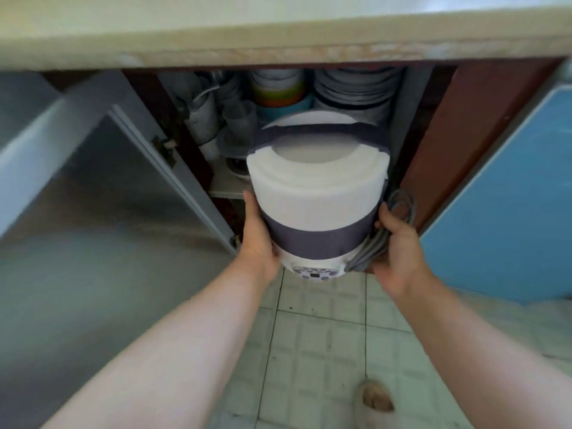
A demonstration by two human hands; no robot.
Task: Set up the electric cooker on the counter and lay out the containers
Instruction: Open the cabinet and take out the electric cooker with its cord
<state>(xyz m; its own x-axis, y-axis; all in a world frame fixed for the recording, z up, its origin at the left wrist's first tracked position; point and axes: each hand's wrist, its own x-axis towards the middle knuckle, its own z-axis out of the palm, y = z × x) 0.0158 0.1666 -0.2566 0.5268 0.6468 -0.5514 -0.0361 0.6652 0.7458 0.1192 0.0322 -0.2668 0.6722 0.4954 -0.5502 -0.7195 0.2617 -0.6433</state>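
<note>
Here you hold the electric cooker (315, 209) in the air with both hands, in front of the open cabinet (309, 97) and under the front edge of the desk (278, 41). The cooker is above the tiled floor (325, 335) and touches no surface. It is a tall round body, wider at the top and narrower at the bottom. The upper part is white with stepped rings, and on top is a pale round lid. A dark grey-purple handle (315, 131) goes over the back of the lid. A band of the same dark colour goes around the body under the white part. The base is white, and on its front is a small control panel (315, 272) with several buttons and one small dark display.

Your left hand (260, 239) presses with open palm on the left side of the cooker, the thumb up along the wall and the fingers around the lower part. Your right hand (399, 246) is curled on the right side and grips the coiled grey cord (377, 239) against the body of the cooker.

Inside the cabinet, behind the cooker, you see stacked plates (356, 88), coloured bowls (278, 91) and some clear cups (238, 119), all a little blurred. The left cabinet door (130, 168) stands open, and a blue door (510, 196) is at the right. One pale slipper (374, 404) is on the floor below.
</note>
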